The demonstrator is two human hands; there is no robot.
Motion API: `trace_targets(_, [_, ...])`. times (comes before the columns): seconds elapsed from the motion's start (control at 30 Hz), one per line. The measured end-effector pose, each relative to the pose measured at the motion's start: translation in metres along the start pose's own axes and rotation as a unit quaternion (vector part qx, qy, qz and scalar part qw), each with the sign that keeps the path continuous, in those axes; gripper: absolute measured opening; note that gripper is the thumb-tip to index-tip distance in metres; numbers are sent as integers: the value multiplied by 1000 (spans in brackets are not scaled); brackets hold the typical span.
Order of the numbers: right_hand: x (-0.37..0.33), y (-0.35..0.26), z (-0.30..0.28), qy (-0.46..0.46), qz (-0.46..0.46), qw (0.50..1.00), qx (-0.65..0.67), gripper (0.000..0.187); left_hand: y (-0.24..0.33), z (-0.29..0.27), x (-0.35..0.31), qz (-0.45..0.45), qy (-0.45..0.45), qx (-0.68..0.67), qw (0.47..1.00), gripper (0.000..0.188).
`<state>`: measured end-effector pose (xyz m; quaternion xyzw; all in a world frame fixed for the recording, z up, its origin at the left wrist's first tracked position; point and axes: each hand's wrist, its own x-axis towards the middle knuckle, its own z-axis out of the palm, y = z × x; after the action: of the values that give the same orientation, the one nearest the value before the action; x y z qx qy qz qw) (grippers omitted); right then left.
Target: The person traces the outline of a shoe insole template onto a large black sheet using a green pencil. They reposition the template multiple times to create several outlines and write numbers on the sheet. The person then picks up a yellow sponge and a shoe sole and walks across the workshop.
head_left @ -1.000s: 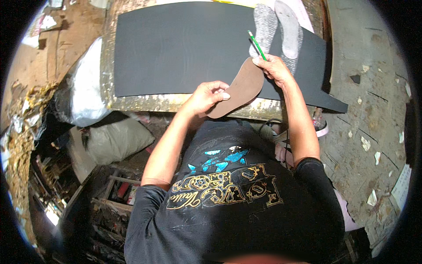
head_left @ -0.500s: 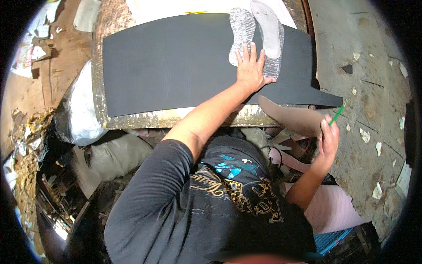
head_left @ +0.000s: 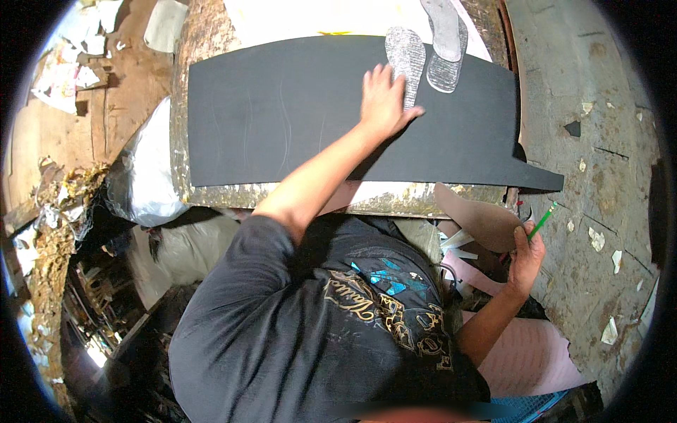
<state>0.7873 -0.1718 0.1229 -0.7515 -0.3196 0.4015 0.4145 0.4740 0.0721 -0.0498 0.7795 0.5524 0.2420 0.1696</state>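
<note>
My left hand (head_left: pixel 384 102) lies over a large black sheet (head_left: pixel 240 127), open with fingers stretched out. It overlaps the lower part of a grey-streaked insole-shaped piece (head_left: pixel 406 53), and its thumb points right past that piece's near end. To the right, another streaked insole-shaped piece (head_left: pixel 444 76) lies partly under a plain light-grey one (head_left: pixel 444 32). Off the table's near right corner, my right hand (head_left: pixel 525 262) is closed on a brown sole-shaped template (head_left: pixel 479 220). A green pencil (head_left: pixel 543 220) sticks up from the same fingers.
The black sheet rests on a worn wooden table (head_left: pixel 352 204), with white paper (head_left: pixel 282 17) beyond it. A white plastic bag (head_left: pixel 151 183) is left of the table. Scraps (head_left: pixel 597 240) litter the grey floor at right. Pink sheeting (head_left: pixel 525 356) lies near my right arm.
The stacked pieces at right have slid farther away across the sheet. My left hand has shifted left relative to the sheet. My right hand still holds the template and pencil.
</note>
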Motion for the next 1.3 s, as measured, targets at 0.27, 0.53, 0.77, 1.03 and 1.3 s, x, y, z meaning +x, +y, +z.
trace_targets(0.27, [19,-23,28,-29,-96,995,3,12,-24,-2,-25,-5,101,15,995,47])
trace_targets(0.53, [32,-147,104,-54,-155,965,-203,18,-24,1,34,-35,83,-77,993,34])
trace_targets(0.77, [27,-123,233,-197,-487,820,-226,25,-53,-90,-201,-7,36,-35,999,31])
trace_targets(1.03, [94,-4,334,-290,-324,825,-360,41,-37,-87,-226,-96,94,3,991,60])
trace_targets(1.3, [188,-43,413,-254,-333,858,-296,47,-19,-72,-211,-173,112,59,977,72])
